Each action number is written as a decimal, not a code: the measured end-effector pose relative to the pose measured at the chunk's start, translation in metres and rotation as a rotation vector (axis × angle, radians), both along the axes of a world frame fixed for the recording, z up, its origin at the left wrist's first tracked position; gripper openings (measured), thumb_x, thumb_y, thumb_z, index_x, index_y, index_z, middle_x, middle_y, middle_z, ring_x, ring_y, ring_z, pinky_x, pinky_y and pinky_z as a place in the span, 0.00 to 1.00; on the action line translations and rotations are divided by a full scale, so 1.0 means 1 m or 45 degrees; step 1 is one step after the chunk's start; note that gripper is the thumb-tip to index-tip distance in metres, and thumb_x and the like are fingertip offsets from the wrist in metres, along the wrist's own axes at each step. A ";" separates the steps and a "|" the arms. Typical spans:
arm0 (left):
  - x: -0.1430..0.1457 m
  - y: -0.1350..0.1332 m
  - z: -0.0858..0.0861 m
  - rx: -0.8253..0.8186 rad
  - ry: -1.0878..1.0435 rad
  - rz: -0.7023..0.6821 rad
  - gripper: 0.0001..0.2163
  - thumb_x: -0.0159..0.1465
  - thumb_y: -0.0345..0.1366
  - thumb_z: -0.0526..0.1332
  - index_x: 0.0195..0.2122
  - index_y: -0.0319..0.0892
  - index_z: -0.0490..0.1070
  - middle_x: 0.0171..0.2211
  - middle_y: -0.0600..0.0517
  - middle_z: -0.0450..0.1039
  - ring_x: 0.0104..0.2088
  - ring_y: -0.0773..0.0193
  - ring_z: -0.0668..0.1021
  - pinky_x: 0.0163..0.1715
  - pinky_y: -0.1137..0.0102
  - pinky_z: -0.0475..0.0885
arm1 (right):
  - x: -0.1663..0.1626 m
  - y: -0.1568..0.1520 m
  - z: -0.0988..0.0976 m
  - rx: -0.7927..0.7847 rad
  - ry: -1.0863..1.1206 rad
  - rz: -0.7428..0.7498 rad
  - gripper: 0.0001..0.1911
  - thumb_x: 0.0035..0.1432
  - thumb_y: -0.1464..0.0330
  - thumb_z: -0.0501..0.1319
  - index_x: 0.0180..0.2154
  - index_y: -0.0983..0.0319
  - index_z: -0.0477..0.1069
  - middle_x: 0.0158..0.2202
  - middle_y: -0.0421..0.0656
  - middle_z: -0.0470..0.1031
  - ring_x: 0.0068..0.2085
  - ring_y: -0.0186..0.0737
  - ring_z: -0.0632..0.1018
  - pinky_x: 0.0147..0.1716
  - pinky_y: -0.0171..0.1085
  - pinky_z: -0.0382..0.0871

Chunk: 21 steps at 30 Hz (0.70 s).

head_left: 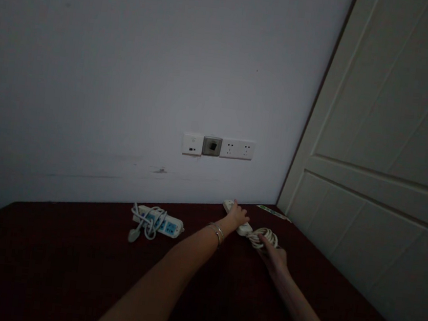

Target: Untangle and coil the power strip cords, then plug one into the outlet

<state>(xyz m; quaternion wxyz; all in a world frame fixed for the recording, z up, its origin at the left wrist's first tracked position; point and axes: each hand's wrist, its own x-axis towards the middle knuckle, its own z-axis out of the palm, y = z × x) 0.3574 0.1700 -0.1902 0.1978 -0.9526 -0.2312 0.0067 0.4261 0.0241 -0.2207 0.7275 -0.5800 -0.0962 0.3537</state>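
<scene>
A white power strip (244,229) lies on the dark red tabletop (81,269), close to the wall. Across its middle is my left hand (236,216), which grips it from above with the fingers over its sides. From the strip's near end comes a white cord, bundled into a coil (270,235). My right hand (275,256) holds this coil, thumb on top, the other fingers partly hidden beneath. Off to the left lies a second power strip (175,226) with blue sockets, its grey-white cord and plug (134,235) wound around it.
A wall (131,68) rises behind the tabletop. It carries a row of plates: a data plate (192,144), a grey covered one (212,146) and two socket plates (237,149). To the right stands a panelled white door (385,149). A thin printed strip (273,212) lies in the far right corner.
</scene>
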 end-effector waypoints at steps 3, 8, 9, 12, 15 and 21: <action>-0.002 0.001 -0.001 0.008 -0.020 0.011 0.12 0.62 0.34 0.54 0.45 0.51 0.70 0.48 0.46 0.69 0.47 0.51 0.71 0.51 0.45 0.48 | -0.001 -0.003 0.005 -0.025 0.032 0.054 0.19 0.30 0.69 0.71 0.27 0.69 0.71 0.23 0.46 0.76 0.28 0.43 0.78 0.25 0.34 0.73; -0.012 -0.005 -0.002 -0.021 -0.071 0.018 0.14 0.63 0.32 0.51 0.48 0.49 0.68 0.50 0.42 0.66 0.48 0.50 0.71 0.50 0.46 0.52 | 0.002 -0.017 0.014 0.022 0.111 0.251 0.13 0.33 0.74 0.70 0.26 0.70 0.72 0.24 0.48 0.77 0.30 0.43 0.78 0.27 0.33 0.73; -0.014 -0.007 -0.002 -0.035 -0.083 0.022 0.14 0.64 0.32 0.51 0.49 0.48 0.67 0.50 0.42 0.66 0.48 0.50 0.71 0.49 0.47 0.53 | 0.005 -0.021 0.014 0.019 0.115 0.261 0.12 0.34 0.75 0.69 0.26 0.70 0.72 0.25 0.48 0.77 0.30 0.42 0.78 0.27 0.33 0.73; -0.020 -0.012 0.000 -0.089 -0.123 0.034 0.14 0.64 0.31 0.49 0.50 0.44 0.65 0.50 0.39 0.66 0.46 0.51 0.72 0.46 0.50 0.58 | 0.013 -0.032 0.015 -0.013 0.130 0.282 0.08 0.35 0.78 0.67 0.24 0.69 0.73 0.25 0.46 0.77 0.29 0.39 0.77 0.27 0.31 0.73; -0.025 -0.019 0.006 -0.152 -0.168 0.021 0.15 0.63 0.30 0.50 0.50 0.40 0.64 0.46 0.38 0.68 0.45 0.51 0.73 0.44 0.52 0.61 | 0.020 -0.042 0.014 0.024 0.151 0.326 0.06 0.36 0.79 0.64 0.23 0.67 0.73 0.27 0.44 0.77 0.31 0.37 0.77 0.30 0.30 0.73; -0.029 -0.056 0.013 -0.285 -0.255 -0.138 0.15 0.62 0.34 0.51 0.48 0.37 0.64 0.45 0.43 0.69 0.45 0.58 0.72 0.44 0.65 0.65 | 0.027 -0.053 0.007 0.081 0.135 0.424 0.12 0.35 0.78 0.64 0.29 0.67 0.74 0.33 0.45 0.77 0.35 0.39 0.77 0.35 0.32 0.74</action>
